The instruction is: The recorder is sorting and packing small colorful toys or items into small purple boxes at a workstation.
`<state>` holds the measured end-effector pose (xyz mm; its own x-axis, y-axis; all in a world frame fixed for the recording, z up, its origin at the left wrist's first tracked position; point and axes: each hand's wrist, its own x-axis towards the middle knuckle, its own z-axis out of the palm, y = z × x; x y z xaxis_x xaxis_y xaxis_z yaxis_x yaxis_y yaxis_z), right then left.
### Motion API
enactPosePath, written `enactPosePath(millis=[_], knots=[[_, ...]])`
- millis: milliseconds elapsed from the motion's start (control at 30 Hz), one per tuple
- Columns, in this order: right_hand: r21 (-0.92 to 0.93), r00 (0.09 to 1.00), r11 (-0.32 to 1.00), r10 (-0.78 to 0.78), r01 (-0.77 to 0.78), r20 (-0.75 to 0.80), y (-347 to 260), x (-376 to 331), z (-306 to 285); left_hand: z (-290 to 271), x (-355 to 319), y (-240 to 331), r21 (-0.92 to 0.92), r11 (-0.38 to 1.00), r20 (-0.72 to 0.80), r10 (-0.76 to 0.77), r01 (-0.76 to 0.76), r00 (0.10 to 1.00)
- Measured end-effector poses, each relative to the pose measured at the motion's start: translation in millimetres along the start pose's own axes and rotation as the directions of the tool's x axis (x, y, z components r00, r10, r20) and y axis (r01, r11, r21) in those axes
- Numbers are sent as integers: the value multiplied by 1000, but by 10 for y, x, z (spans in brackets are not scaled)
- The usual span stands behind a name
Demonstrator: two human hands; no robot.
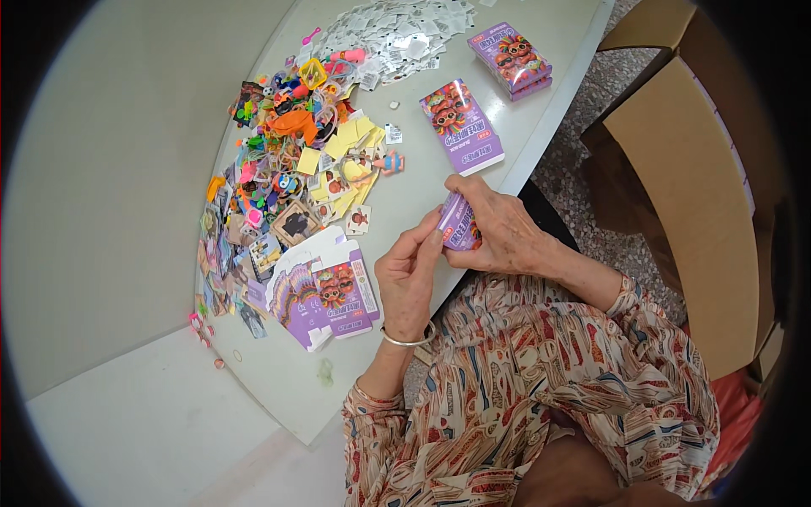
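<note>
A small purple printed box (459, 223) is held between my two hands above the table's near edge. My right hand (505, 226) wraps round its right side, with the fingers closed on it. At its left end the thumb and fingers of my left hand (410, 272) pinch the edge; a bangle circles that wrist. Part of the box is hidden by my fingers. Just beyond my hands lies another purple box (461, 127). To the left of my left hand is a fanned stack of flattened purple cartons (334, 296).
A heap of small colourful plastic toys (291, 127) covers the table's left side, with yellow paper squares (348, 139) and picture cards beside it. Many small clear-and-white packets (393, 38) lie at the back. Stacked purple boxes (513, 59) stand back right. An open cardboard carton (684, 160) is at right.
</note>
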<state>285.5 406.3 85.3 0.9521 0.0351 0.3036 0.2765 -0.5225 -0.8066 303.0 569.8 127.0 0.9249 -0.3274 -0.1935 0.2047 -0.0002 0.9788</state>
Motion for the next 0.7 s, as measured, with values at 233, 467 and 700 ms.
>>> enactPosePath(millis=[233, 467, 700], knots=[[-77, 998, 997, 28, -23, 64, -26, -23, -15, -150, 80, 26, -254, 948, 122, -166, 192, 979], [-91, 995, 995, 59, -51, 81, -55, -27, -14, -65, -2, 21, -199, 973, 57, -110, 119, 992], [-74, 996, 996, 53, -49, 66, -55, -9, -23, 31, -51, -143, 112, 989, -12, 103, -101, 995]])
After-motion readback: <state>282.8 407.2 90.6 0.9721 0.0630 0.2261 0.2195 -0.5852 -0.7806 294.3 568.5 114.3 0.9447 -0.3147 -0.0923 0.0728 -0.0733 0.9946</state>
